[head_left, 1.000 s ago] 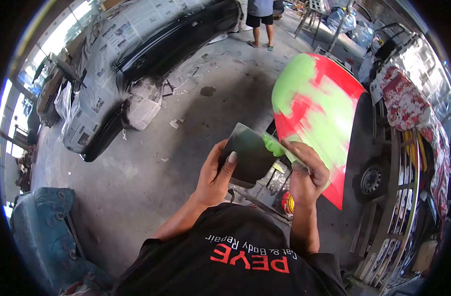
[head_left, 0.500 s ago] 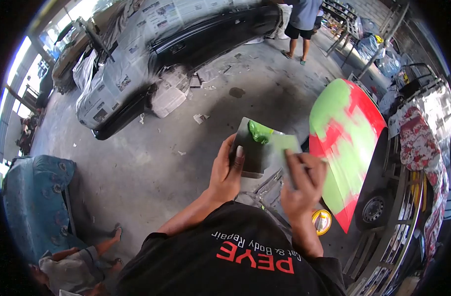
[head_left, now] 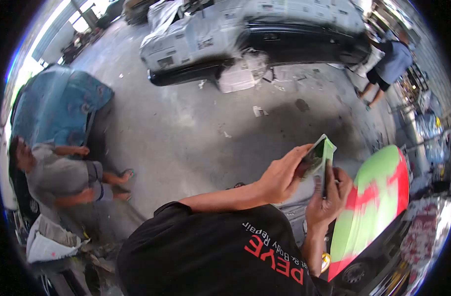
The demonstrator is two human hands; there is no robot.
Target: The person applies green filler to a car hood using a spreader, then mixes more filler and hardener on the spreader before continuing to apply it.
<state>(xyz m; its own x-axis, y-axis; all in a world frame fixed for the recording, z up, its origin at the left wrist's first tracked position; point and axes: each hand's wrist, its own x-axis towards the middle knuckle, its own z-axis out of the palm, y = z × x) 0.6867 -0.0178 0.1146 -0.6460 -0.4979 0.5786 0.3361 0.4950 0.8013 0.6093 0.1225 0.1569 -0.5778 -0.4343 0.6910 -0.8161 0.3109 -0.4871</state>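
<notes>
My left hand [head_left: 283,175] grips a flat dark board [head_left: 311,160] by its near edge, now tilted steeply. In my right hand [head_left: 330,200] is a putty spreader [head_left: 329,154], its blade coated light green and pressed close against the board. Bright green putty lay on the board's face earlier; the tilt now hides most of it. Right of my hands stands a curved red car body panel [head_left: 376,200] with broad light green patches. A round yellow-rimmed tin [head_left: 325,262] sits below my right forearm, partly hidden.
A black car body [head_left: 304,44] masked with newspaper stands across the floor. One person [head_left: 390,61] is beside its far end. Another person [head_left: 62,170] sits at the left near a vehicle under a blue cover [head_left: 62,106]. Paper scraps [head_left: 259,111] lie on the concrete.
My view has turned left, so the surroundings shift right. The board has tipped from facing me to nearly edge-on, and the spreader has come in against it.
</notes>
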